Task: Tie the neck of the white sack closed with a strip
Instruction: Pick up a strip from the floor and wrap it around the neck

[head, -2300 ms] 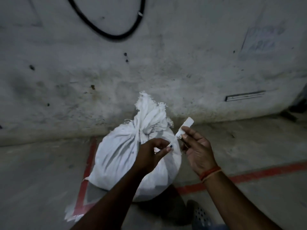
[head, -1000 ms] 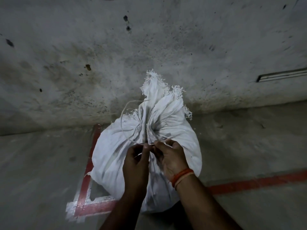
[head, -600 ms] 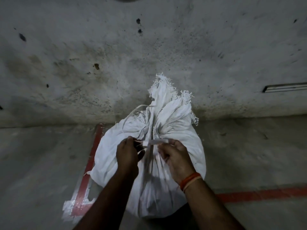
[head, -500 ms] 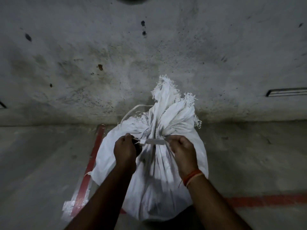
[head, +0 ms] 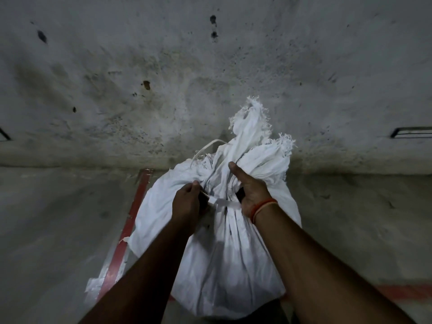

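Head cam: strip (head: 225, 203) runs sideways mid-frame across the sack neck (head: 224, 183), left hand (head: 188, 202) pinching one end, right hand (head: 251, 191) probably gripping the other.

Wall (head: 210, 90) just behind sack (head: 222, 253); open floor (head: 58, 218) either side.

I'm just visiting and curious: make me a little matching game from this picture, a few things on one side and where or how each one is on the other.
Things:
1. white sack
2. strip
3. left hand
4. right hand

States:
a. stretched flat across the gathered neck
b. pinches one end of the strip
c. stands on the floor against the wall
d. thumb up, pressing the bunched cloth

Pairs: 1-c, 2-a, 3-b, 4-d
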